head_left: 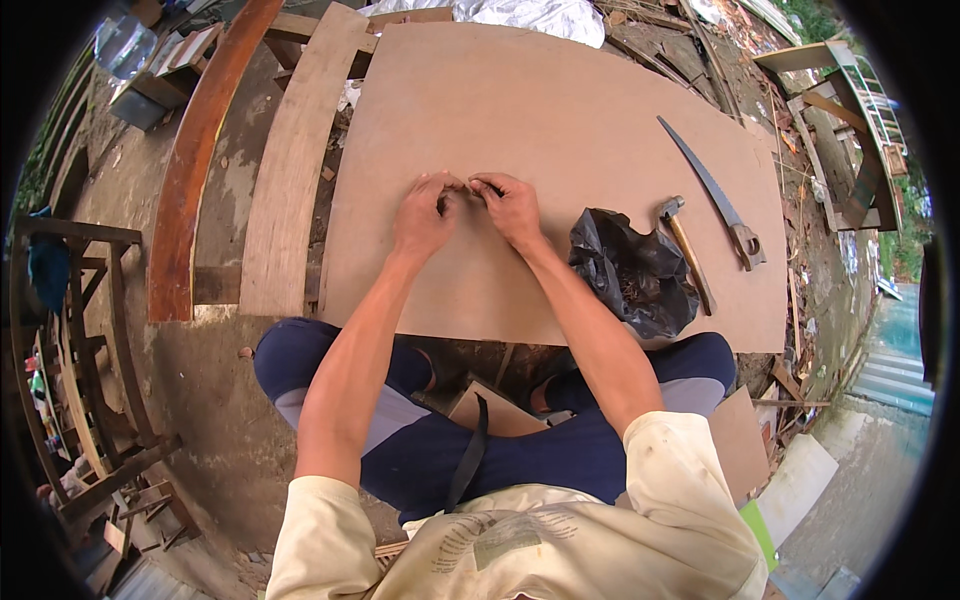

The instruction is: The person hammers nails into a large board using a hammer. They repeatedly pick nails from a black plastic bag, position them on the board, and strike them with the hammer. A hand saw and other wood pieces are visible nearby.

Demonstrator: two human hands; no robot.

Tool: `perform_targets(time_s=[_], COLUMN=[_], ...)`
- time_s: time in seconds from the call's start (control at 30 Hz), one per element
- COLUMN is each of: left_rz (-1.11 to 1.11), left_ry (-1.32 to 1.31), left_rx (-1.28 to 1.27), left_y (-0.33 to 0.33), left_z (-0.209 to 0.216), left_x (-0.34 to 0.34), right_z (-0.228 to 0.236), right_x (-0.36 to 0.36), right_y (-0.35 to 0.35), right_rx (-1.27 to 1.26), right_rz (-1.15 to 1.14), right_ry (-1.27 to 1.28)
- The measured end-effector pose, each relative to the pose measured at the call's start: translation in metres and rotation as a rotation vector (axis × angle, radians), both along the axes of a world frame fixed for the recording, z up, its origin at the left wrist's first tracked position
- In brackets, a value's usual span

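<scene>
A large brown sheet of board [500, 95] lies flat in front of my crossed legs. Over its middle, my left hand [427, 212] and my right hand [510, 208] are close together, fingertips almost meeting. Both have thumb and fingers pinched; whatever small thing may be between them is too small to make out. To the right of my right forearm, a crumpled black plastic bag [600, 240] sits with its mouth up, small dark pieces inside. Beside the bag rests a hammer [688, 250] with a wooden handle. Farther right lies a handsaw [712, 190], its handle toward me.
Left of the board are a pale plank [295, 170] and a reddish-brown plank [205, 160]. A dark wooden frame [85, 350] stands at far left. Wood scraps and a wooden structure [850, 130] are at right. Silvery sheeting [530, 15] lies beyond the board.
</scene>
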State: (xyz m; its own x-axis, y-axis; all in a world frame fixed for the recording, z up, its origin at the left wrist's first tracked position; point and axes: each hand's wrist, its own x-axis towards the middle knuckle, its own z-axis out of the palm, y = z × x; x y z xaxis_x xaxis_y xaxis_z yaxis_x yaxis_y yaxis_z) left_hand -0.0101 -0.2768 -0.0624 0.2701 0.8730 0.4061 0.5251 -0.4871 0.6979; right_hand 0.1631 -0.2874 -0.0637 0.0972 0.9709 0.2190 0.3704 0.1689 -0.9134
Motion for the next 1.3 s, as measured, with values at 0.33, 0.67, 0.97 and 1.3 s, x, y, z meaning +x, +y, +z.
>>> perform_targets(time_s=[0.33,0.67,0.97,1.3], left_rz=[0.044,0.036,0.05,0.036], left_ry=[-0.042,-0.029,-0.008,0.023], left_rx=[-0.038,-0.014,-0.026,-0.038], left_y=[-0.001,-0.001,-0.001,0.002], left_z=[0.007,0.009,0.008,0.006], left_x=[0.005,0.004,0.003,0.005], right_z=[-0.004,-0.002,-0.009,-0.006], right_x=[0.0,0.001,0.003,0.003], right_y=[-0.002,-0.001,-0.001,-0.002], right_rx=[0.091,0.152,0.144,0.201], right_rz=[-0.026,0.028,0.019,0.025], right_ry=[-0.044,-0.27,-0.158,-0.225])
